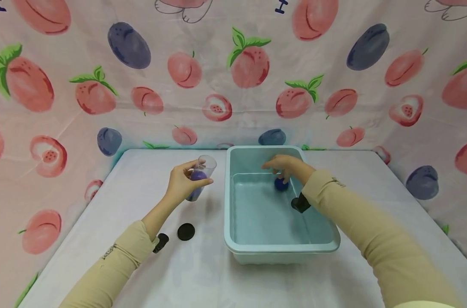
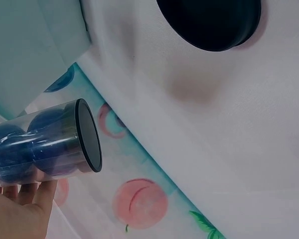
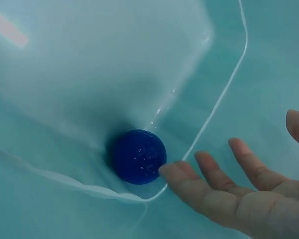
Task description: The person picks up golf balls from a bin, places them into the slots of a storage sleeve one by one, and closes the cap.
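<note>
My left hand (image 1: 181,183) grips a clear plastic tube (image 1: 206,162), tilted above the table left of the tub. In the left wrist view, blue balls (image 2: 52,139) sit inside the tube, and a black cap (image 2: 89,137) closes its near end. Inside the pale blue-green tub (image 1: 281,248), my right hand (image 1: 287,167) reaches over a blue ball (image 1: 281,185) lying in a far corner. Its fingers are spread and only loosely bent. One fingertip (image 3: 170,172) meets the ball's edge in the right wrist view; I cannot tell whether it touches.
A round black lid (image 1: 186,232) lies on the white table (image 1: 172,273), left of the tub. The tub's raised walls surround my right hand. Behind the table hangs a fruit-printed cloth (image 1: 218,64). Black wrist devices (image 1: 162,242) show at both sleeves.
</note>
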### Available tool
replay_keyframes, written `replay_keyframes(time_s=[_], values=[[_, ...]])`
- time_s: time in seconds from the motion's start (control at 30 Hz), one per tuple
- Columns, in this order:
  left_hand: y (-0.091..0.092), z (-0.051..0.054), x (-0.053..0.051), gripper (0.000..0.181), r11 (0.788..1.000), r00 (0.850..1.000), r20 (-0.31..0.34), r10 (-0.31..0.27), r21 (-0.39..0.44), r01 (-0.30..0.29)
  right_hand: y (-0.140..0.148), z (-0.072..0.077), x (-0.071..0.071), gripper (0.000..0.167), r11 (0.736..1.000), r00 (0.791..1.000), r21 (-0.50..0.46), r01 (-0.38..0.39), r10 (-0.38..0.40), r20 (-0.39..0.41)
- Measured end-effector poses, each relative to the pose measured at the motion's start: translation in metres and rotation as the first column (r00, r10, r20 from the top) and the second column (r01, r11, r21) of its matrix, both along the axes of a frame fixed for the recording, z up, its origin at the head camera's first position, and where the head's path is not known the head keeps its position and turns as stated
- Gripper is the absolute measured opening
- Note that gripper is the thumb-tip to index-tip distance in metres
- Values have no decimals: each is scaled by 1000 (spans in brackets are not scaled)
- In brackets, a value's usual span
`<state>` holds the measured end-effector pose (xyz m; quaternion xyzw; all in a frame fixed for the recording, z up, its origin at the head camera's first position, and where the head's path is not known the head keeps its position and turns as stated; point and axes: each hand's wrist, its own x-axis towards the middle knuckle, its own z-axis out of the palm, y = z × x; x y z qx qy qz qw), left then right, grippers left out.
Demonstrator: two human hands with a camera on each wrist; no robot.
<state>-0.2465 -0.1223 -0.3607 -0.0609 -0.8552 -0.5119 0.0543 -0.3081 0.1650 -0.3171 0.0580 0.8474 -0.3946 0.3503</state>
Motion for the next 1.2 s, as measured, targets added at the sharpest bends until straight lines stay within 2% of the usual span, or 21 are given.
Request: replay_keyframes(time_s=[0.27, 0.43, 0.53, 0.63, 0.67, 0.77, 0.87, 0.93, 1.2], values=[[1, -1, 1, 60, 1000, 1000, 8, -10, -2, 10, 1, -12, 3, 79, 992, 1000, 124, -7, 5, 12], [1, -4, 2, 60, 1000, 1000, 5, -8, -17, 9, 9, -30, -2, 85, 992, 1000, 123, 9, -7, -18], [1, -5, 2, 60, 1000, 1000, 4, -10, -19, 10, 23, -68, -37, 97, 993, 999, 113, 25, -22, -31], [1, -6, 1, 59, 1000, 1000, -9, -10, -13, 9, 26, -82, -53, 101, 992, 998, 110, 64, -61, -30], [1, -5, 1, 58, 1000, 1000, -13, -11, -11, 11, 25, -82, -57, 100, 990, 996, 114, 85, -82, -29], [1, -4, 1, 58, 1000, 1000, -10, -14, -10, 13, 10, -50, -26, 83, 988, 991, 87, 125, -120, -58], [0, -3, 2, 58, 1000, 1000, -5, -19, -16, 19, -2, -32, -7, 70, 987, 986, 77, 141, -133, -100], [0, -2, 3, 58, 1000, 1000, -6, -19, -20, 19, -7, -32, -3, 64, 984, 981, 77, 158, -147, -127], [-1, 0, 4, 60, 1000, 1000, -1, -15, -25, 15, -21, -46, -5, 29, 976, 962, 36, 213, -203, -182]])
